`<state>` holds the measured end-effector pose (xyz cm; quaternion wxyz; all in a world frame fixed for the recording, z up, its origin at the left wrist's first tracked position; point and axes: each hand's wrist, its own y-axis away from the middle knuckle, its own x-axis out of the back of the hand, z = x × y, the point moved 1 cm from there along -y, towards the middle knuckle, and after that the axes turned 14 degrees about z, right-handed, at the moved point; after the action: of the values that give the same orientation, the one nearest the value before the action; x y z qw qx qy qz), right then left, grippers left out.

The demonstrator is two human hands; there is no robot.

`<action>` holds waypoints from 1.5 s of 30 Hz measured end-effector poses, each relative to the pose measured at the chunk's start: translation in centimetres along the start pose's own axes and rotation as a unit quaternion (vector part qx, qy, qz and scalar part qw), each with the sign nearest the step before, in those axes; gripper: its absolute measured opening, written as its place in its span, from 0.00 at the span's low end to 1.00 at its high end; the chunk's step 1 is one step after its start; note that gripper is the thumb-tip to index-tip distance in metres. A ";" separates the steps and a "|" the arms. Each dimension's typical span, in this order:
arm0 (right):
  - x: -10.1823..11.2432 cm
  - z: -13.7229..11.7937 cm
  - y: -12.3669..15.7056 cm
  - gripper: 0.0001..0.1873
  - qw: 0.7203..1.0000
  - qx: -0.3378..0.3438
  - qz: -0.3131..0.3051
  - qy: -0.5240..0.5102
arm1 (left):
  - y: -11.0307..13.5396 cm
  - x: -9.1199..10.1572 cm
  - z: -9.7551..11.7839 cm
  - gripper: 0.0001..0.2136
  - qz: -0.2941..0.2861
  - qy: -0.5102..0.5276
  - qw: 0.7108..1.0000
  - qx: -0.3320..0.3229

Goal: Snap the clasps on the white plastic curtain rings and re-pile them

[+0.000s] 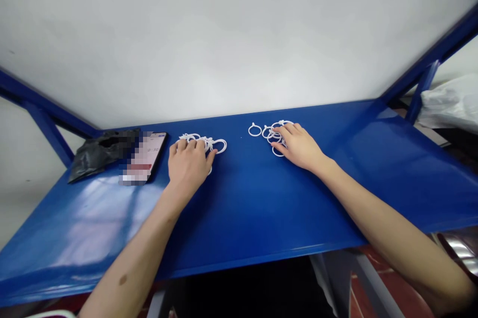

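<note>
Two small heaps of thin white plastic rings lie on the blue tabletop (242,208). My left hand (188,161) rests palm down over the left heap of rings (221,146), thumb apart from the fingers, covering much of it. On the right heap of rings (274,135), my right hand (302,146) reaches in from the right with its thumb and fingers apart, touching the rings. One single ring (255,135) with a small knob lies just left of the right heap. What is under each palm is hidden.
A phone (159,154), partly blurred out, lies left of my left hand, against a crumpled black plastic bag (93,156). Behind the table rises a white wall (239,34). Blue frame bars (429,66) slope at both sides, with a whitish plastic bag (453,101) at far right.
</note>
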<state>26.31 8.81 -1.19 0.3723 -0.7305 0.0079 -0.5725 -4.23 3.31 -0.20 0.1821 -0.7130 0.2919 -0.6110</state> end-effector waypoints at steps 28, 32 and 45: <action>-0.1 -0.8 0.1 0.17 0.999 0.052 -0.005 -0.012 | 0.0 0.6 1.5 0.11 -0.023 0.065 0.997 -0.029; -0.3 -0.6 0.1 0.14 0.998 0.061 0.021 -0.016 | 0.0 0.6 1.5 0.11 -0.018 0.054 0.998 -0.024; 0.9 -2.0 -0.2 0.08 0.993 0.074 0.074 -0.052 | 0.1 1.1 2.3 0.13 0.018 0.076 0.997 -0.020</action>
<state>24.82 7.50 -0.21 0.4668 -0.7272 0.0004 -0.5033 -1.95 2.31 0.14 0.1557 -0.6628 0.3297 -0.6541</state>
